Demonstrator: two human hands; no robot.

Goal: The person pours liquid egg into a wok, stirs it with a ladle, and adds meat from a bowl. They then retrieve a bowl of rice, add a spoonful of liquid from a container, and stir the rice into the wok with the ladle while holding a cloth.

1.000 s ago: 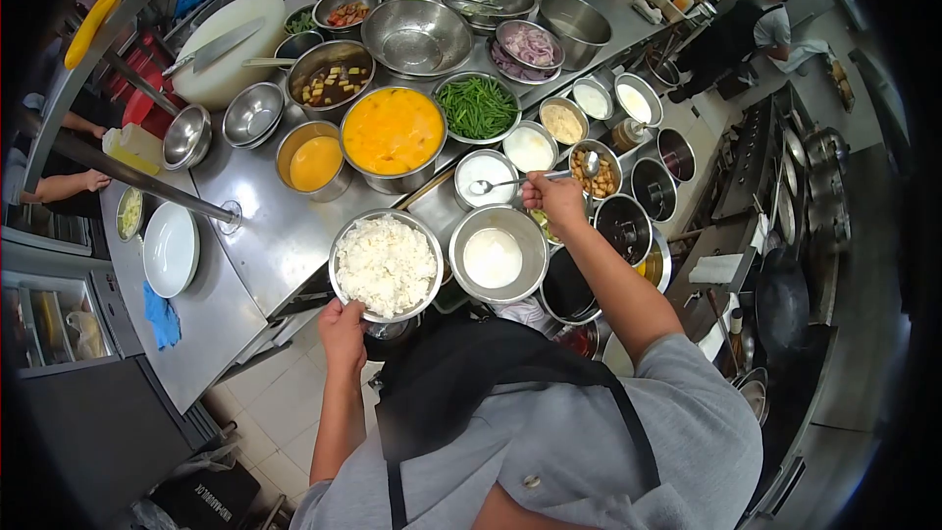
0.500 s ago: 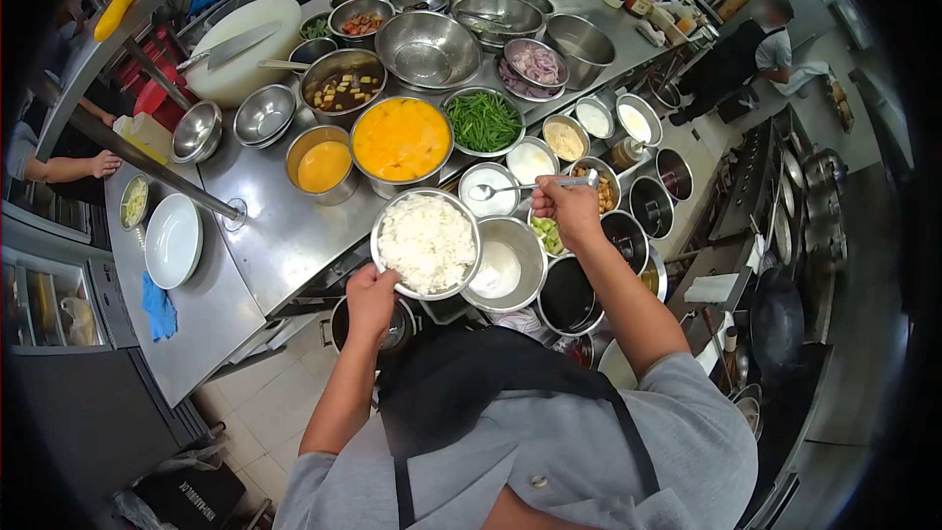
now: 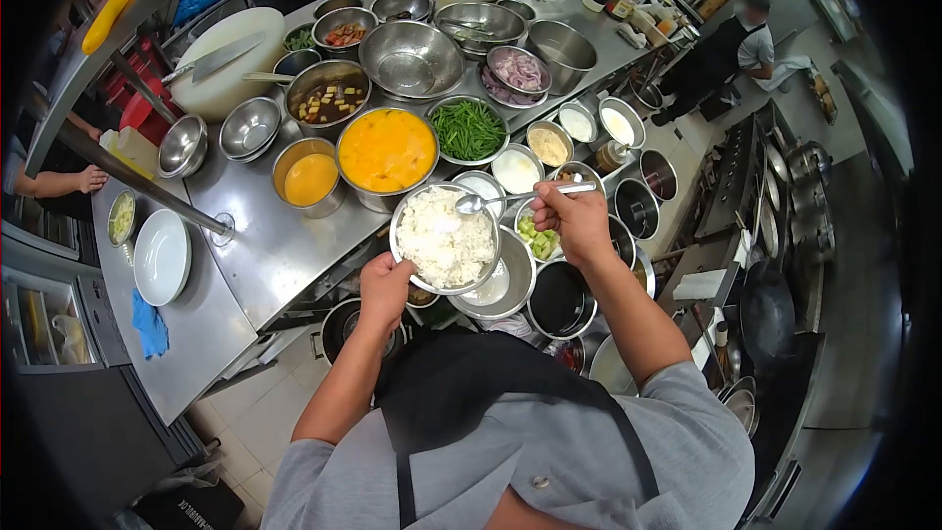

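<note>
My left hand (image 3: 386,287) grips the near-left rim of a metal bowl (image 3: 395,247) filled with white rice (image 3: 442,240). In my right hand (image 3: 574,221) is a metal spoon (image 3: 510,198), its bowl end over the far right part of the rice. Whether the spoon carries anything I cannot make out. Partly under the rice bowl stands a metal pot (image 3: 523,280) with something white at its bottom. Close to my right hand are chopped light-green pieces (image 3: 539,238) in a container and a tub of white powder or grains (image 3: 516,169).
Beyond the rice stand pots of beaten egg (image 3: 387,149) and orange liquid (image 3: 310,179), and a bowl of cut green stalks (image 3: 469,130). A cleaver (image 3: 228,57) lies on a round board (image 3: 257,25). A metal post (image 3: 147,177) crosses at left. A co-worker (image 3: 731,54) stands at right.
The rice bowl in my left hand has moved right, over the pot. The spoon has come from above the white tub to above the rice. The view has shifted slightly.
</note>
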